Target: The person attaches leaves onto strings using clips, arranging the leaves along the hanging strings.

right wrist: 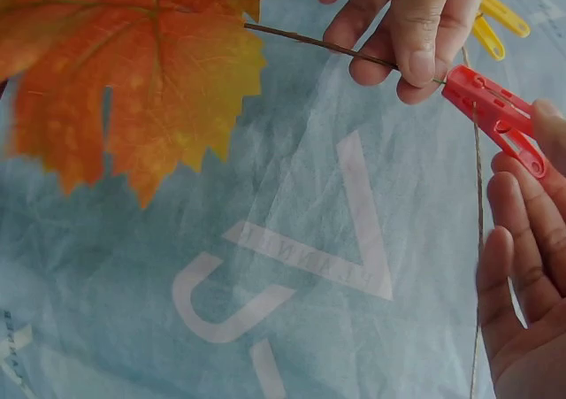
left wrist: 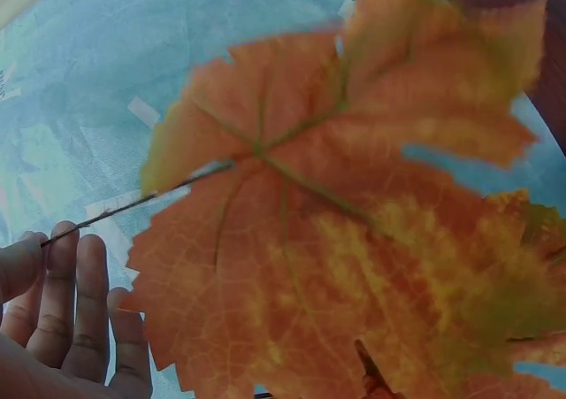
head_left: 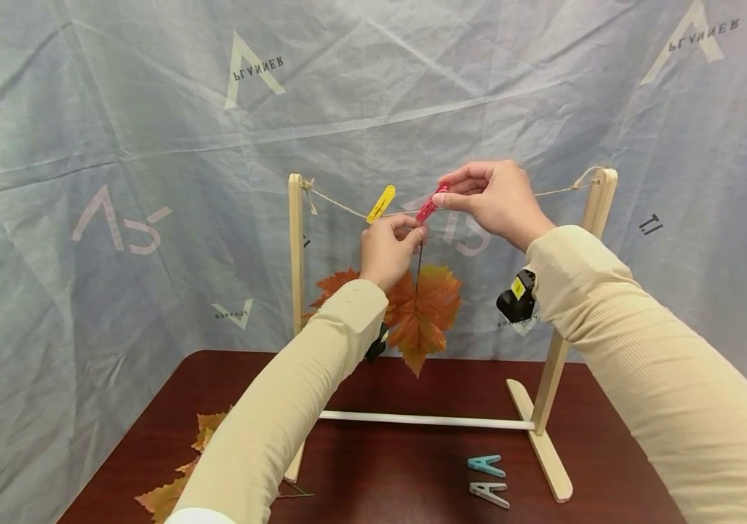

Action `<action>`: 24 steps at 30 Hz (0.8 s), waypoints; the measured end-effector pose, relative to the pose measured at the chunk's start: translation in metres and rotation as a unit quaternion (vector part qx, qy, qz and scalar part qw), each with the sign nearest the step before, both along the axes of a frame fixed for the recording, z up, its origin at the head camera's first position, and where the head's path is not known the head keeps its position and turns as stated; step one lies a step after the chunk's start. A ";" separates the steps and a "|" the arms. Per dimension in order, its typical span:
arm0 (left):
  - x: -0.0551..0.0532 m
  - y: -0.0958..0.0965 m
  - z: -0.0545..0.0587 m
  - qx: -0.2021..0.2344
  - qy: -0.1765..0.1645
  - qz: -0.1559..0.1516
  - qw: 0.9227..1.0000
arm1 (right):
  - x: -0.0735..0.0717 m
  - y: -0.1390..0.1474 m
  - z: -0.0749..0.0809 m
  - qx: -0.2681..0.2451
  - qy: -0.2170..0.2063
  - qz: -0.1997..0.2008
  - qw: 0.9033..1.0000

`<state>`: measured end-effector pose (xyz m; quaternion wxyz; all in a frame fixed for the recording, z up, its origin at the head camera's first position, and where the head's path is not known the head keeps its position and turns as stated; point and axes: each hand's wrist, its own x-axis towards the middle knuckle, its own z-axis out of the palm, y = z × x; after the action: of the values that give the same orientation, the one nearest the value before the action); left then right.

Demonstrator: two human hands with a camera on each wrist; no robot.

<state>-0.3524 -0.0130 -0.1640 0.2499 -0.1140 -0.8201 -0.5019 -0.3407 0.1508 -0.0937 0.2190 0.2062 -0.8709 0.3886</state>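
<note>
My left hand pinches the thin dark stem of an orange maple-shaped leaf between thumb and forefinger, just under the string. The leaf hangs below that hand and fills much of the left wrist view. With thumb and fingers my right hand pinches a red clothespin at its handle end. The clothespin's nose is at the string and meets the stem's tip. A yellow clothespin sits on the string just left of the hands. Another orange leaf shows behind the left forearm.
The string runs between two wooden posts, joined low down by a white rod. On the dark red table lie a teal clothespin and a grey one. More leaves lie left, partly behind the left sleeve.
</note>
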 end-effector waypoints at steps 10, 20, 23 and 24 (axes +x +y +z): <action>0.006 -0.002 0.000 -0.006 -0.016 -0.010 1.000 | 0.006 0.000 0.000 0.019 -0.024 0.008 0.999; 0.010 -0.004 -0.005 -0.031 -0.025 -0.017 0.999 | 0.011 0.002 -0.002 0.048 -0.046 0.013 0.998; 0.013 -0.006 -0.005 -0.041 -0.023 -0.018 0.999 | 0.013 0.002 -0.001 0.056 -0.050 0.017 0.997; 0.014 -0.006 -0.005 -0.043 -0.024 -0.018 0.999 | 0.013 0.002 -0.001 0.060 -0.048 0.017 0.997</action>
<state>-0.3389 -0.0189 -0.1691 0.2159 -0.1273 -0.8444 -0.4736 -0.3276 0.1527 -0.0949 0.1576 0.2152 -0.8985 0.3487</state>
